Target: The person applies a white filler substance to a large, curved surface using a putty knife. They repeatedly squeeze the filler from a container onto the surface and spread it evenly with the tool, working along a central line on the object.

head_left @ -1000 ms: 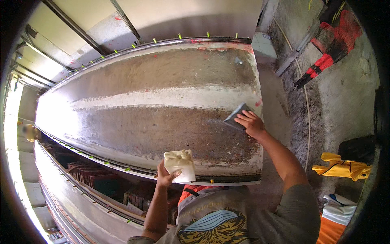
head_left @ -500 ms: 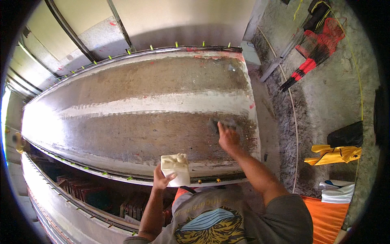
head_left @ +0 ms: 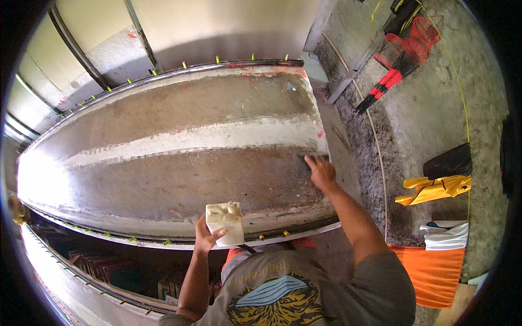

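Note:
My left hand (head_left: pixel 205 233) grips a cream plastic jug (head_left: pixel 225 225) with a small neck on top, holding it upright over the near edge of a long table (head_left: pixel 228 131). The thumb lies across the jug's side. Farther right, my right hand (head_left: pixel 323 173) is over the table's right end, fingers pressed on a dark, flat pad (head_left: pixel 319 157). Whether it is a rag or a scraper cannot be made out. Brown, stained bands run along the table top, with a whitish strip between them.
Small yellow-green pegs (head_left: pixel 217 58) line the table's rails. Below the near side sits a shelf of stacked frames (head_left: pixel 98 266). At the right wall hang a red net (head_left: pixel 405 51), a yellow cloth (head_left: pixel 435 190), a white cloth (head_left: pixel 446 236) and an orange cloth (head_left: pixel 429 271).
My right hand has slid the dark pad rightward along the table top, toward its right end. My left hand keeps its hold on the jug. The whole view has shifted slightly.

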